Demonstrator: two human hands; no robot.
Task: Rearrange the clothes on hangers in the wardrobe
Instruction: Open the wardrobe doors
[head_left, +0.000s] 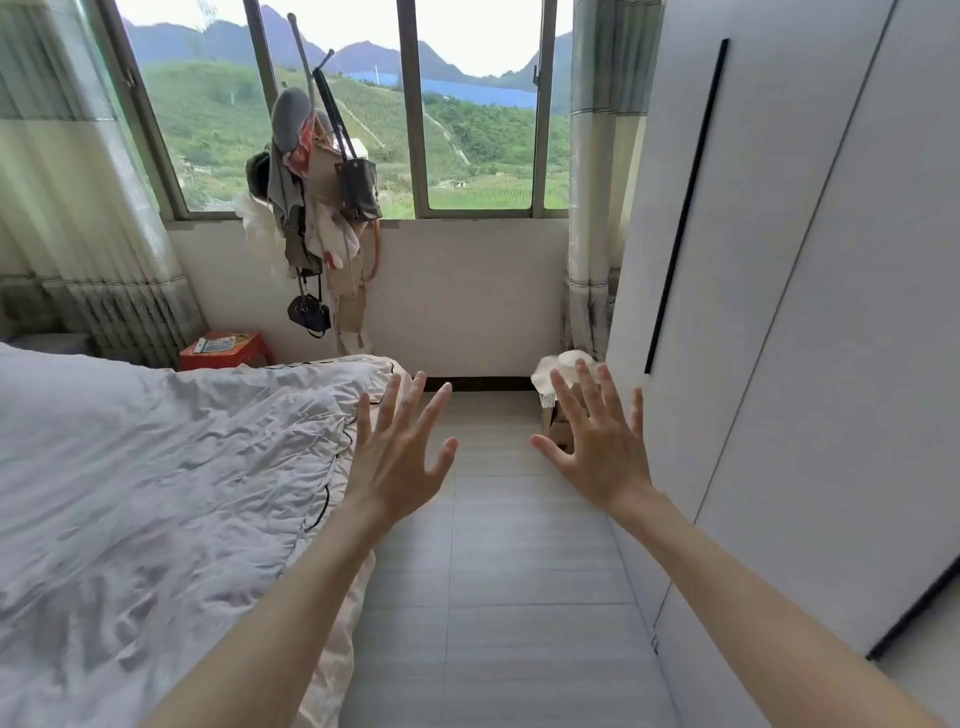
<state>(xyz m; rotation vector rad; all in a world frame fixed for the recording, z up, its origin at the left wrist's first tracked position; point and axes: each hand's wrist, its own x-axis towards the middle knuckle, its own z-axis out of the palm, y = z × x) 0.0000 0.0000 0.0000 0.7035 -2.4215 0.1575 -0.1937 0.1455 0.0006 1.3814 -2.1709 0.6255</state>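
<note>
Right now both arms reach forward over the pale tiled floor (498, 571), backs of the hands toward the camera. The left hand (395, 457) has its fingers spread wide and straight and holds nothing; it hangs above the floor just beside the edge of the bed. The right hand (602, 447) is likewise splayed, fingers apart and straight, gripping nothing, and it sits near the wardrobe without touching it.

The wardrobe (810, 312) fills the right side of the view. Its white doors are closed, with a long thin black handle (685, 208) running down one panel, so no clothes or hangers inside can be seen.

On the left lies a bed with a rumpled light grey duvet (156, 493) trimmed in a dark piped line. Behind it, against the wall under the window (415, 119), stands a coat rack (322, 208) crowded with bags, a grey hat and bits of cloth. A red stool (226, 351) with a booklet on top sits just beside the bed's far corner. Striped curtains (78, 234) hang at both sides of the window, which looks out on green hills. A small stool covered with a white cloth (563, 371) stands near the wardrobe's far end, partly hidden behind the right hand's fingers.
</note>
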